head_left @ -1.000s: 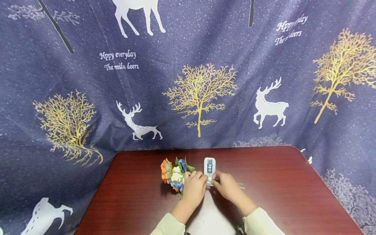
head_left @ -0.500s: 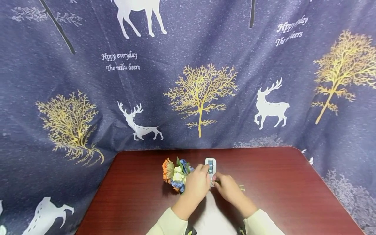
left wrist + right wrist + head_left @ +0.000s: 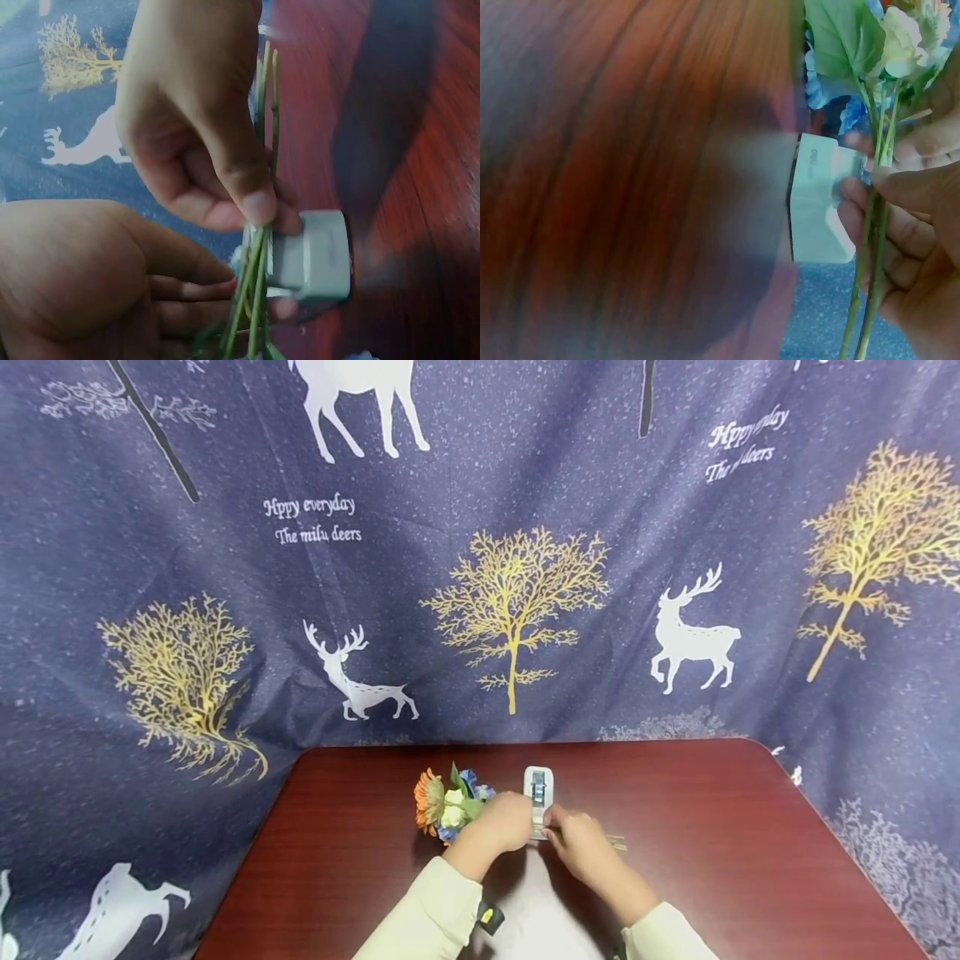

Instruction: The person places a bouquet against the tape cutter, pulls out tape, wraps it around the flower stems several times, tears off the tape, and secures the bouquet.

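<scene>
The right hand [image 3: 581, 843] pinches the thin green stems [image 3: 871, 300], which run sideways by the white tape holder [image 3: 538, 802]. The orange, blue and cream flowers [image 3: 452, 810] sit left, nearest the left hand [image 3: 501, 823], whose grip is unclear.

Open tabletop [image 3: 712, 835] right of the stems [image 3: 872, 296], flowers [image 3: 453, 810] blocking left, white dispenser [image 3: 539, 781] obstructing middle

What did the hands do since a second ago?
The left hand reached over the tape dispenser, then drew back nearer the stems. The right hand still pinches the stems; the flowers and tape dispenser stayed put.
</scene>
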{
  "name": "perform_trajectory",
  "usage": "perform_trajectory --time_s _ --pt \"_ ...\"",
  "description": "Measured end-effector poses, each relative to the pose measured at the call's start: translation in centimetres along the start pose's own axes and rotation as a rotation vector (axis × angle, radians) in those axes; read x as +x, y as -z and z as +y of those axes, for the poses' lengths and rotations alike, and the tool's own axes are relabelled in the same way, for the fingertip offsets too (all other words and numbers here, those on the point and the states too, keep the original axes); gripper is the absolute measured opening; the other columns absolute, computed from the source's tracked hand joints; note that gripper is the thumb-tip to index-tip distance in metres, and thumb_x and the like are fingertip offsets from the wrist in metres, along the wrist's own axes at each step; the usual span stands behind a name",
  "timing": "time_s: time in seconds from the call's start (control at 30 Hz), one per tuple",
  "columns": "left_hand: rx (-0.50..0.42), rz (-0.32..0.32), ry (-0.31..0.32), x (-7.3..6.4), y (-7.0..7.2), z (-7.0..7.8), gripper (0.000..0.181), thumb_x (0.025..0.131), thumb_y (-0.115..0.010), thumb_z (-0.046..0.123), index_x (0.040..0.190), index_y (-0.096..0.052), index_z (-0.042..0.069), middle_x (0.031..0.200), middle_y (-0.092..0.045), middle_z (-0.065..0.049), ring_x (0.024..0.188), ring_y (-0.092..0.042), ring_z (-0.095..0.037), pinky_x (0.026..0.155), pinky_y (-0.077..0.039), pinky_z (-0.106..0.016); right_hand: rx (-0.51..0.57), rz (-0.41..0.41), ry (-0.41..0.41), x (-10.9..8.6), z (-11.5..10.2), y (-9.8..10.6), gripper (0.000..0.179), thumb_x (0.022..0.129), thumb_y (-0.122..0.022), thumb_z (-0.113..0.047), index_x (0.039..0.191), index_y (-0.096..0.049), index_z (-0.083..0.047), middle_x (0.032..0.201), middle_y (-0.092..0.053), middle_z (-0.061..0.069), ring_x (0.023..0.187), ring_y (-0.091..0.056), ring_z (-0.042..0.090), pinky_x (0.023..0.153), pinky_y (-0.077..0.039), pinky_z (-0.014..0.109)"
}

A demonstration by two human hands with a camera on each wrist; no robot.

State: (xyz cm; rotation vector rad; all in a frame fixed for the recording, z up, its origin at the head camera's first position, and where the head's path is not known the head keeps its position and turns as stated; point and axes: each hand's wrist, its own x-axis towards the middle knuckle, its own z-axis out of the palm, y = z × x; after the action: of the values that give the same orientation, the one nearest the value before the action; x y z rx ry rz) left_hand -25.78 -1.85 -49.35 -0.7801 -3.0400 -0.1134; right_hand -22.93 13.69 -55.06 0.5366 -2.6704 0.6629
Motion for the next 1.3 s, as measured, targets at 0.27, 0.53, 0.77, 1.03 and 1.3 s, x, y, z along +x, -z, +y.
perform_trajectory --time_s 0.27,0.53,0.77,1.03,1.3 --pt "-0.123 -0.109 -0.031 -0.4 -0.3 -2.0 0.027 0.096 -0.055 0.019 0.072 -0.065 0.012 0.081 -0.072 -0.006 0.072 -0.067 -0.021 0.069 -0.055 -0.033 0.018 -0.011 -0.046 -0.2 -0.3 -0.1 0.018 0.083 -0.079 -0.010 0.088 -0.062 -0.015 0.080 -0.074 0.005 0.075 -0.072 0.025 0.070 -0.059 0.039" --pt "-0.312 -0.144 -0.072 -0.3 -1.1 -3.4 0.030 0.094 -0.058 0.018 0.063 -0.056 0.016 0.059 -0.050 0.006 0.054 -0.046 -0.008 0.053 -0.039 -0.023 -0.011 0.032 -0.002 -0.2 -0.3 -0.4 0.021 0.081 -0.080 -0.010 0.086 -0.061 -0.015 0.075 -0.072 0.002 0.069 -0.070 0.022 0.063 -0.057 0.035" --pt "-0.327 -0.095 -0.101 -0.7 -1.4 -3.7 0.015 0.092 -0.065 0.017 0.084 -0.077 0.016 0.074 -0.068 0.010 0.065 -0.056 -0.005 0.066 -0.049 -0.023 -0.031 0.059 0.021 -0.3 -0.1 -0.6 0.022 0.080 -0.081 -0.009 0.085 -0.061 -0.015 0.075 -0.071 -0.001 0.070 -0.070 0.020 0.064 -0.056 0.034" --pt "-0.137 0.104 -0.111 -1.6 -3.1 -3.2 0.007 0.090 -0.073 0.025 0.091 -0.079 0.027 0.085 -0.074 0.010 0.080 -0.069 -0.010 0.078 -0.051 -0.029 -0.011 0.050 0.007 -0.2 -0.1 -0.5 0.022 0.081 -0.081 -0.009 0.085 -0.061 -0.015 0.077 -0.072 0.000 0.072 -0.071 0.021 0.066 -0.057 0.035" --pt "0.020 0.356 -0.114 -2.7 -5.5 -2.5 0.010 0.089 -0.074 0.026 0.097 -0.079 0.029 0.087 -0.072 0.013 0.083 -0.066 -0.008 0.078 -0.045 -0.029 0.003 0.069 0.045 -0.3 0.2 -0.6 0.025 0.077 -0.082 -0.006 0.084 -0.060 -0.015 0.078 -0.072 0.002 0.074 -0.071 0.022 0.067 -0.057 0.034"
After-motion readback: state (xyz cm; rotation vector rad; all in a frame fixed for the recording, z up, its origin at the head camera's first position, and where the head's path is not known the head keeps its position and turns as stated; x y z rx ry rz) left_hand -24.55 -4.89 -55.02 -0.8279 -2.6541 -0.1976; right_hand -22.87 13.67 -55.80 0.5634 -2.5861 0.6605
